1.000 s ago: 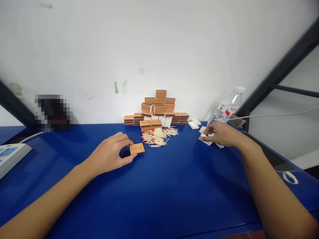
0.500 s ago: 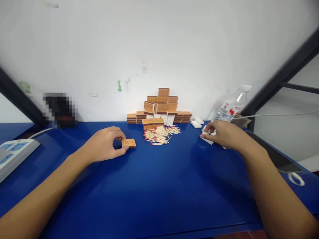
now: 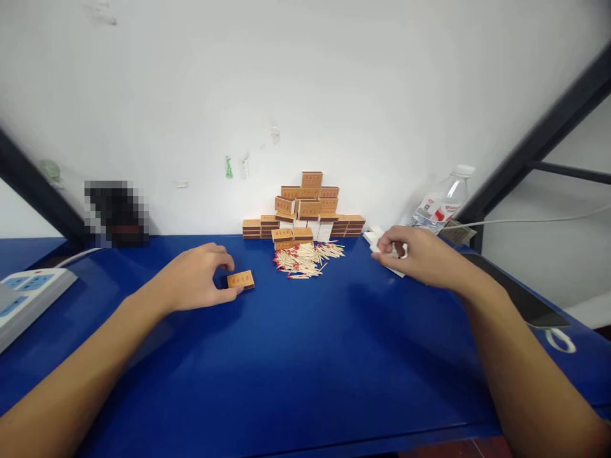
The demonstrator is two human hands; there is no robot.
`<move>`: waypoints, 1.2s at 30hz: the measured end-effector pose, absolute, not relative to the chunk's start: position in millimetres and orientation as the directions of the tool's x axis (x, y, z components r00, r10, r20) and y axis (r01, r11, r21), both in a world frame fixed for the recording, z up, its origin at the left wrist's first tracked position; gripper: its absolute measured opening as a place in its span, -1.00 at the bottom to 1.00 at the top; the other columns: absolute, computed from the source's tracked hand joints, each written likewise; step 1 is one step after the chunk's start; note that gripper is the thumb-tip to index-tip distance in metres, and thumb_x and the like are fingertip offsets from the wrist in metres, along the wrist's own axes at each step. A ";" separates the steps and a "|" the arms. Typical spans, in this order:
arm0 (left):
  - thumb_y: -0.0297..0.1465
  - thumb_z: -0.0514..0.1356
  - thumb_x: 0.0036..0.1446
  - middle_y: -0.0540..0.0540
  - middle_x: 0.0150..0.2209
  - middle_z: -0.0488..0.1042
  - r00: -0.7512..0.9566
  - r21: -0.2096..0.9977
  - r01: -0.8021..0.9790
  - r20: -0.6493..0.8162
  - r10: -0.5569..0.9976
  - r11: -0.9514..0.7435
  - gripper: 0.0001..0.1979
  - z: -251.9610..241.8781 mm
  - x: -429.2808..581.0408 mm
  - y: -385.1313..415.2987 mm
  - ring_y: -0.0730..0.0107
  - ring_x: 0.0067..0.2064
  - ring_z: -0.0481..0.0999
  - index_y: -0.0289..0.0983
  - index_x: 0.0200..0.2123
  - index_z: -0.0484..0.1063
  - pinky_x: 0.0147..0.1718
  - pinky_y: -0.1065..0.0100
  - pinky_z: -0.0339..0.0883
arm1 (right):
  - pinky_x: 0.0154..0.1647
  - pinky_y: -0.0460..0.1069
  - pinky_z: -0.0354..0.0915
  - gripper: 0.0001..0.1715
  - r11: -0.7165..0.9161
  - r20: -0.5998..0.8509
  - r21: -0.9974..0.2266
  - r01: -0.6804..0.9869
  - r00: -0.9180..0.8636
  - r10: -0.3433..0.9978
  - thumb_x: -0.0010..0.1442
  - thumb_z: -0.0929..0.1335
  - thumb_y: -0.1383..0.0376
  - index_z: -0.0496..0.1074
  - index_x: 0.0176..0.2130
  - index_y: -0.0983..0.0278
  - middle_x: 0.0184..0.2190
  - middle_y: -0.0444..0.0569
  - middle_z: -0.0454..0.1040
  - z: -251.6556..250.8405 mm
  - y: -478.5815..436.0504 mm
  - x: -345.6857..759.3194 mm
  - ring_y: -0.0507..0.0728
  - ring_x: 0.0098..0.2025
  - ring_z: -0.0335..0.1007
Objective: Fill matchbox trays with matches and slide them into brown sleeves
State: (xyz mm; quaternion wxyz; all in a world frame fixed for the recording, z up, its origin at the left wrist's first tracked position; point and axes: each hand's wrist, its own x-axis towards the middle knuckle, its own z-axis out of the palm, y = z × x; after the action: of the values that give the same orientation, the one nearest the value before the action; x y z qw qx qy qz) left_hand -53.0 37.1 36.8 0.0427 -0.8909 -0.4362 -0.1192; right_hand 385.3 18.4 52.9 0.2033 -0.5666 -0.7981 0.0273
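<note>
On the blue table, an orange matchbox lies flat beside my left hand. My left thumb reaches its front edge, while the index finger is raised above it and apart. Over at the right, my right hand has its thumb and fingertips curled close together over white paper pieces. Whatever is between those fingertips is hidden. A loose heap of red-tipped matches spreads between the hands. Behind it rises a stepped stack of matchboxes, with several white sides showing low down.
A clear plastic bottle leans near the wall behind my right hand. A dark flat device and a white cable loop lie at the right. A power strip is at the far left. Dark metal frame bars flank the table.
My left index finger has lifted off the matchbox, which sits slightly nearer and further left. My right hand has shifted a little left over the white pieces.
</note>
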 end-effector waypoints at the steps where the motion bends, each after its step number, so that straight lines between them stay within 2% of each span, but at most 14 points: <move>1: 0.01 0.30 0.12 -0.16 -0.23 0.58 0.599 0.006 0.779 0.289 0.747 -0.627 -0.59 34.5 -49.1 34.5 0.07 -0.20 0.56 -0.22 -0.23 0.57 -0.21 0.10 0.42 | -0.33 -0.03 0.24 -0.82 0.449 0.303 -0.327 0.831 -0.357 0.883 0.24 0.39 0.18 0.45 -0.35 0.23 -0.40 -0.06 0.50 54.2 10.1 369.3 0.09 -0.39 0.38; 4: 0.00 0.26 0.23 -0.20 -0.12 0.59 0.666 -0.005 0.684 0.413 0.621 -0.730 -0.52 24.5 -28.2 21.0 0.03 -0.06 0.55 -0.27 -0.03 0.55 -0.02 0.02 0.42 | -0.33 -0.06 0.22 -0.89 0.639 0.263 -0.389 0.664 -0.585 0.767 0.28 0.39 0.29 0.43 -0.33 0.22 -0.37 -0.10 0.47 45.4 -14.1 316.2 0.05 -0.36 0.35; 8: -0.06 0.30 0.24 -0.19 -0.01 0.56 0.718 0.112 0.555 0.436 0.542 -0.825 -0.52 10.9 0.8 1.4 0.08 0.01 0.53 -0.25 0.09 0.50 0.05 0.03 0.40 | -0.28 -0.05 0.23 -0.96 0.708 0.220 -0.353 0.611 -0.682 0.698 0.30 0.42 0.38 0.47 -0.23 0.25 -0.25 -0.07 0.48 19.4 -30.3 266.9 0.05 -0.30 0.37; 13: -0.02 0.33 0.20 -0.16 -0.05 0.56 0.721 0.192 0.554 0.375 0.582 -0.810 -0.51 2.4 10.0 -5.0 0.07 0.00 0.52 -0.23 0.04 0.54 -0.03 0.02 0.40 | -0.25 -0.04 0.25 -0.92 0.672 0.308 -0.439 0.596 -0.603 0.736 0.36 0.44 0.26 0.51 -0.18 0.24 -0.28 -0.09 0.48 6.6 -17.5 266.4 0.06 -0.28 0.40; 16: 0.01 0.33 0.20 -0.17 -0.04 0.56 0.692 0.196 0.582 0.391 0.607 -0.790 -0.52 -0.2 12.5 -4.2 0.04 0.01 0.50 -0.22 0.00 0.56 -0.04 0.00 0.38 | -0.25 -0.02 0.23 -0.94 0.620 0.393 -0.389 0.681 -0.486 0.781 0.37 0.41 0.29 0.51 -0.19 0.23 -0.32 -0.09 0.46 4.9 1.3 279.2 0.08 -0.29 0.38; 19: 0.03 0.32 0.21 -0.18 -0.02 0.58 0.667 0.211 0.588 0.421 0.615 -0.781 -0.53 -3.2 18.2 -3.7 0.00 0.05 0.49 -0.20 -0.03 0.57 -0.03 -0.02 0.36 | -0.24 0.00 0.25 -0.95 0.599 0.428 -0.350 0.720 -0.446 0.786 0.36 0.40 0.30 0.50 -0.18 0.23 -0.29 -0.06 0.46 -0.8 18.9 285.8 0.10 -0.28 0.38; 23: -0.09 0.33 0.25 -0.15 -0.01 0.57 0.681 0.265 0.546 0.412 0.606 -0.794 -0.68 -6.3 23.2 -2.9 0.05 0.06 0.48 -0.19 -0.08 0.58 0.02 -0.01 0.35 | -0.16 0.04 0.29 -0.94 0.594 0.418 -0.267 0.759 -0.464 0.781 0.37 0.39 0.28 0.50 -0.16 0.22 -0.21 -0.01 0.48 -9.7 31.3 283.9 0.15 -0.21 0.41; 26: -0.17 0.34 0.25 -0.13 -0.02 0.56 0.683 0.285 0.537 0.405 0.608 -0.794 -0.76 -5.6 21.8 -2.4 0.09 0.05 0.47 -0.21 -0.16 0.57 0.03 0.01 0.35 | -0.14 0.04 0.30 -0.93 0.588 0.386 -0.252 0.769 -0.478 0.789 0.37 0.39 0.28 0.49 -0.17 0.23 -0.19 0.00 0.47 -12.3 34.1 283.1 0.15 -0.18 0.42; 36: -0.16 0.32 0.26 -0.13 -0.09 0.58 0.689 0.240 0.561 0.395 0.608 -0.792 -0.74 -3.7 7.8 3.9 0.10 0.00 0.48 -0.22 -0.15 0.56 -0.01 0.04 0.34 | -0.10 0.05 0.32 -0.92 0.598 0.330 -0.236 0.766 -0.516 0.791 0.43 0.34 0.29 0.42 -0.17 0.25 -0.16 0.03 0.43 -8.8 35.4 295.7 0.17 -0.16 0.40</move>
State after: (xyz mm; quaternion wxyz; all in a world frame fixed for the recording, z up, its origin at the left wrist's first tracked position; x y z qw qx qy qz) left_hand 7.8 3.9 -3.7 -0.0502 -0.9176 -0.3183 -0.2327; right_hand 295.7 35.4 -8.8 0.2054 -0.4473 -0.8700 0.0300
